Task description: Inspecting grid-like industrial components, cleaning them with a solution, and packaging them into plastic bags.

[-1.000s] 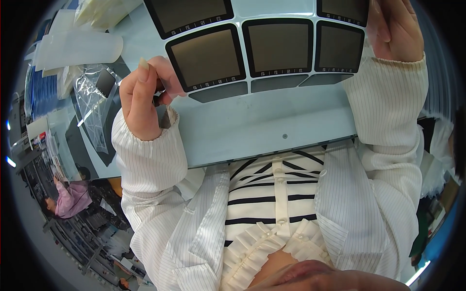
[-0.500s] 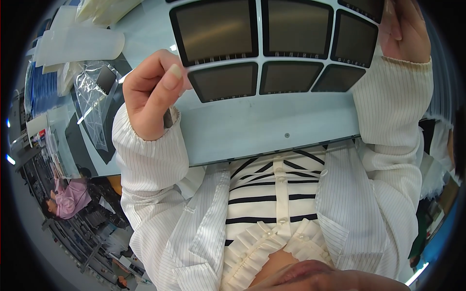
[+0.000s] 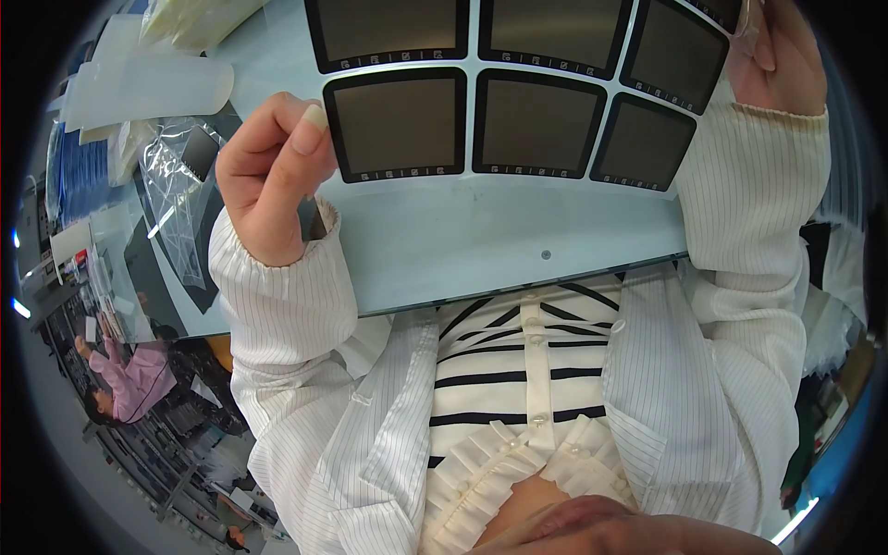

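A thin dark square panel (image 3: 313,220) is pinched edgewise in the curled left hand (image 3: 273,176); it could slip onto the pale blue bench (image 3: 481,245). The right hand (image 3: 775,57) is closed on clear film (image 3: 745,20), which may tear.

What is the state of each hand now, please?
Left hand: closed, pinching a small dark piece.
Right hand: partly cut off; cannot be told.

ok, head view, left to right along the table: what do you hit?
Blue stack → clear plastic bag → left hand → tray of dark square panels → right hand.
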Motion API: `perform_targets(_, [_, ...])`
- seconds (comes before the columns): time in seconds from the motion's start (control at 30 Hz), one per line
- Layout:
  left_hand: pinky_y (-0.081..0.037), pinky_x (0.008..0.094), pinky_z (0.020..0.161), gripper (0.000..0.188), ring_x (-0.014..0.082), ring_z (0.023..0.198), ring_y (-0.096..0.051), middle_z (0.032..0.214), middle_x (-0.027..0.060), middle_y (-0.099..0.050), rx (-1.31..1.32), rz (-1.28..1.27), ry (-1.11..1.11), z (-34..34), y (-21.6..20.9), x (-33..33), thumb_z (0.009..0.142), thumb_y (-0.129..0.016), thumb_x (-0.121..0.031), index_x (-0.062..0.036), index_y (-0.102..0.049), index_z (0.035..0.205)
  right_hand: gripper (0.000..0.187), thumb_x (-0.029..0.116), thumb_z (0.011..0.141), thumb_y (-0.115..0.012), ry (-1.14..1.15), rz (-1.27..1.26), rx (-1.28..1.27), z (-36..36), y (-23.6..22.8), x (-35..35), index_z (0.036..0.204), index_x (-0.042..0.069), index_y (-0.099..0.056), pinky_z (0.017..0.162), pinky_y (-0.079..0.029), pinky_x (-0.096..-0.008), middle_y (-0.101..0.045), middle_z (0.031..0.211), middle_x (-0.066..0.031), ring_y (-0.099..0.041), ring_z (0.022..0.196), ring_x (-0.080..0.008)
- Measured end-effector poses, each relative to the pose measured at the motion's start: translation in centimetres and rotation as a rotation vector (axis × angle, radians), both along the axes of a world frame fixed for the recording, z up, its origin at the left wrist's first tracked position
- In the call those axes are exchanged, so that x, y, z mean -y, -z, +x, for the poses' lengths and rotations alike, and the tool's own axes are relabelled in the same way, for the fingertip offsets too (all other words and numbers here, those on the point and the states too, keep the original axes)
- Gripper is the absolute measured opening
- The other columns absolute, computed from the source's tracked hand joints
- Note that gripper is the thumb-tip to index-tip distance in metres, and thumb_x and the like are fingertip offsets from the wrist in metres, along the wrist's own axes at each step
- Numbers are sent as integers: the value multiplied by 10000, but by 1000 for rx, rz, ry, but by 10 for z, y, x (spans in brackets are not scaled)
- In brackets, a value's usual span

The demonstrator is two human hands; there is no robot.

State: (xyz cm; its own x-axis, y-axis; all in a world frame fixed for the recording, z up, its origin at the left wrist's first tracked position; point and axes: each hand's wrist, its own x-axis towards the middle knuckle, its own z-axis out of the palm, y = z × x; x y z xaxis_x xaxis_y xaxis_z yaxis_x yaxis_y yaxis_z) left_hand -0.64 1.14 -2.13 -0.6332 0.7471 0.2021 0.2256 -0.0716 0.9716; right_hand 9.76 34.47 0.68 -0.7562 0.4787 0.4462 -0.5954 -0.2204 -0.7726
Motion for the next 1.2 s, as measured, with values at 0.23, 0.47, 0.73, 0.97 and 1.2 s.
perform_targets(0.23, [-228,205,479,247,36,480,-288,552,-47,-381,48,97,-94,-3,-1,1,929,-512,-136,-58,-469,698,300,109,981,-398,-160,87,-31,-2,3,-6,1255,71,-515,357,-389,-177,-692,864,-65,-408,319,-67])
perform_targets(0.47, [-222,192,474,238,30,467,-283,542,-44,-382,57,154,-85,-8,0,5,926,-502,-107,-68,-461,694,269,112,975,-418,-109,70,10,-1,1,0,1206,68,-549,358,-402,-183,-694,845,-69,-422,312,-82])
perform_targets(0.73, [-229,188,476,245,29,462,-282,537,-45,-384,49,165,-95,-11,0,7,926,-498,-101,-73,-458,686,272,110,975,-419,-178,111,-43,-2,4,-7,1211,67,-547,364,-413,-188,-696,860,-68,-436,315,-83])
perform_targets(0.97, [-242,192,466,248,31,458,-291,537,-42,-393,43,162,-88,-9,-2,6,928,-494,-100,-74,-458,684,297,121,990,-376,-223,94,-6,-1,1,5,1240,91,-533,386,-433,-183,-660,656,-51,-432,319,-79])
perform_targets(1.2, [-247,198,475,246,39,469,-304,548,-32,-404,56,170,-66,-9,-2,6,929,-500,-116,-67,-463,691,308,131,999,-352,-329,106,-109,-6,1,3,1251,100,-526,417,-454,-178,-656,654,-48,-425,327,-71])
